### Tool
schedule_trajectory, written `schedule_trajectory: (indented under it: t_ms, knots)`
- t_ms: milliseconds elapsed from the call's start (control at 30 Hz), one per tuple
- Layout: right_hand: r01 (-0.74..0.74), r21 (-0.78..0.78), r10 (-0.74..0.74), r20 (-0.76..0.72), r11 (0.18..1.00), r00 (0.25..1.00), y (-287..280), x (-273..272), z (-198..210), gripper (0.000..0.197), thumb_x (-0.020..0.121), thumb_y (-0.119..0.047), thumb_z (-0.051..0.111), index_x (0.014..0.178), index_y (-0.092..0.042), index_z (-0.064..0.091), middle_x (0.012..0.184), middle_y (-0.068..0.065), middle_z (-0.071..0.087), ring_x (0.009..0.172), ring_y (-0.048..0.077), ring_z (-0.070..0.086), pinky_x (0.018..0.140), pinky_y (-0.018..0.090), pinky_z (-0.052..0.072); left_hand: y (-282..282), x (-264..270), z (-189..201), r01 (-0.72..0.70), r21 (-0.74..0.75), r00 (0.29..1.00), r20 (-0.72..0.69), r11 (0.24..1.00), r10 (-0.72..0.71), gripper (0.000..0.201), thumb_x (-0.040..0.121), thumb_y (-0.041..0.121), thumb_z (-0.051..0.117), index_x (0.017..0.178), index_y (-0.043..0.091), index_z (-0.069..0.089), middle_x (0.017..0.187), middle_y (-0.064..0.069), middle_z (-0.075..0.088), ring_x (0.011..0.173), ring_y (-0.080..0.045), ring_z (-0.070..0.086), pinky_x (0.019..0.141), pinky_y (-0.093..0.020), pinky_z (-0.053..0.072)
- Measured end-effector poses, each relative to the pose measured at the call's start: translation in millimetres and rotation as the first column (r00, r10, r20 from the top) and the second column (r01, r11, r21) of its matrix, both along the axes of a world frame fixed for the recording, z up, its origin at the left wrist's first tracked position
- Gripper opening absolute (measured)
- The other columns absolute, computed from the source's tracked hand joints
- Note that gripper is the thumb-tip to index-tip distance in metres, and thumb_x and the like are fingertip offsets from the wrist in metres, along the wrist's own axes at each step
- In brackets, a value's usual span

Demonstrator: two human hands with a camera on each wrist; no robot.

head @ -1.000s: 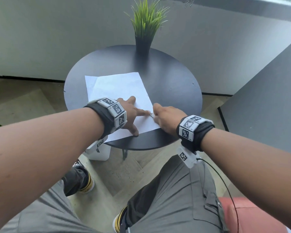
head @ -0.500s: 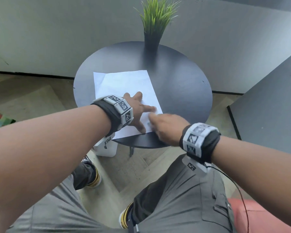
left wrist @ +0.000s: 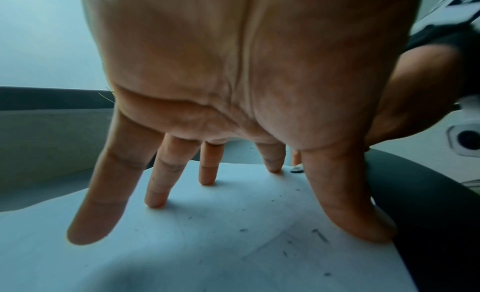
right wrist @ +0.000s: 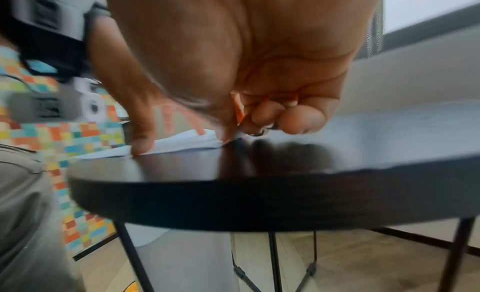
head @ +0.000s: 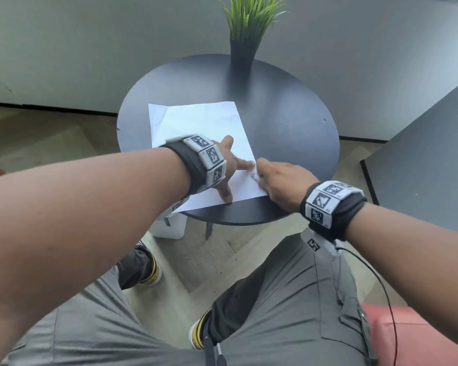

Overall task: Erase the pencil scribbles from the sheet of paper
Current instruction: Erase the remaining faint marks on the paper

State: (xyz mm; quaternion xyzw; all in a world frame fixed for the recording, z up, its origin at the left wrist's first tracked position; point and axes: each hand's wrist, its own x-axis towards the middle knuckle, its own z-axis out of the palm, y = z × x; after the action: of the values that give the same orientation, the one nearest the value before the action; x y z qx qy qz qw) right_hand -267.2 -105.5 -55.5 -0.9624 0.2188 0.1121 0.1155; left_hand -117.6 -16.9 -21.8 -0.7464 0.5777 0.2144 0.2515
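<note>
step: rubbing near paper [head: 196,122] right edge | left hand [head: 229,165] splayed flat, pins sheet | right hand [head: 280,184] grip pinches eraser [head: 255,176] | advice: short light strokes away from pinning fingers [left wrist: 155,198]

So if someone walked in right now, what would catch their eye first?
Probably the white sheet of paper on the round black table, with the left hand spread flat, fingertips pinning it down. Next, the right hand working at the sheet's right edge, fingers curled around something small and white, too blurred to name. A green potted plant stands at the table's far edge.
</note>
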Motion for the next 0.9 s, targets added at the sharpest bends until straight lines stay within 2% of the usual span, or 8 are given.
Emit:
schedule_trajectory:
  t_ms: [100,167,300,433,567,633,733,900]
  knots:
    - [-0.085,-0.036,0.086,0.011,0.996,0.996,15,-2,-6,0.004,0.100,-0.027,0.038,0.101,-0.025,0.034,0.092,0.000,0.056,0.080,0.030,0.056,0.067,0.040,0.048,1,-2,1,0.001,0.007,1.000,0.007,1.000,-0.001,0.103,0.075,0.062,0.077,0.154,0.055,0.011,0.131,-0.012,0.028,0.104,-0.045,0.058,0.084,-0.045,0.049]
    - [-0.171,0.004,0.171,0.005,0.985,0.985,28,-5,-8,0.008,0.101,-0.033,0.036,0.100,-0.024,0.035,0.086,-0.004,0.050,0.079,0.028,0.055,0.066,0.040,0.048,1,-2,0,-0.003,0.011,1.000,0.009,1.000,0.003,0.103,0.076,0.061,0.077,0.154,0.054,0.010,0.134,-0.012,0.027,0.111,-0.046,0.057,0.090,-0.047,0.049]
    - [-0.026,-0.021,0.027,0.012,0.999,1.000,2,1,-2,0.012,0.104,-0.037,0.031,0.098,-0.027,0.031,0.086,-0.004,0.049,0.077,0.026,0.053,0.065,0.038,0.045,1,-3,0,-0.008,0.004,1.000,-0.004,1.000,0.008,0.102,0.076,0.059,0.079,0.154,0.053,0.014,0.119,-0.009,0.024,0.105,-0.045,0.058,0.086,-0.046,0.049]
    - [-0.192,-0.026,0.193,0.019,0.981,0.981,28,-6,-12,0.017,0.102,-0.032,0.037,0.090,-0.027,0.026,0.084,-0.003,0.051,0.070,0.024,0.048,0.063,0.042,0.048,2,-2,-1,0.002,0.008,1.000,0.011,1.000,-0.002,0.103,0.076,0.060,0.078,0.155,0.053,0.011,0.134,-0.011,0.027,0.113,-0.045,0.056,0.093,-0.047,0.048]
    - [-0.052,0.021,0.052,0.002,0.998,0.999,4,-4,0,0.019,0.104,-0.040,0.030,0.090,-0.032,0.020,0.078,-0.008,0.045,0.074,0.024,0.048,0.066,0.037,0.042,1,-2,-2,0.001,0.008,1.000,0.005,1.000,-0.001,0.103,0.076,0.061,0.078,0.155,0.053,0.011,0.129,-0.011,0.027,0.107,-0.044,0.057,0.094,-0.048,0.051]
    - [-0.073,-0.017,0.073,0.032,0.997,0.997,8,-6,-5,0.019,0.103,-0.033,0.035,0.090,-0.031,0.021,0.079,-0.006,0.047,0.073,0.026,0.050,0.066,0.038,0.045,1,-1,-2,0.005,0.004,1.000,0.007,1.000,-0.005,0.103,0.077,0.060,0.078,0.155,0.053,0.011,0.122,-0.009,0.025,0.106,-0.043,0.058,0.091,-0.046,0.050]
    - [-0.200,-0.018,0.200,0.018,0.980,0.980,25,-11,-11,0.020,0.103,-0.033,0.037,0.088,-0.028,0.024,0.079,-0.005,0.045,0.071,0.025,0.048,0.064,0.039,0.045,1,0,-3,0.011,0.010,1.000,0.012,1.000,-0.011,0.105,0.076,0.061,0.077,0.155,0.053,0.009,0.129,-0.010,0.027,0.109,-0.044,0.058,0.092,-0.046,0.049]
    - [-0.070,-0.021,0.070,0.021,0.997,0.997,2,-7,-3,0.015,0.104,-0.036,0.033,0.093,-0.026,0.030,0.078,-0.008,0.045,0.071,0.024,0.049,0.065,0.039,0.046,0,0,-4,0.008,0.014,1.000,0.017,1.000,-0.008,0.105,0.075,0.062,0.077,0.155,0.054,0.009,0.127,-0.011,0.026,0.100,-0.042,0.056,0.092,-0.049,0.052]
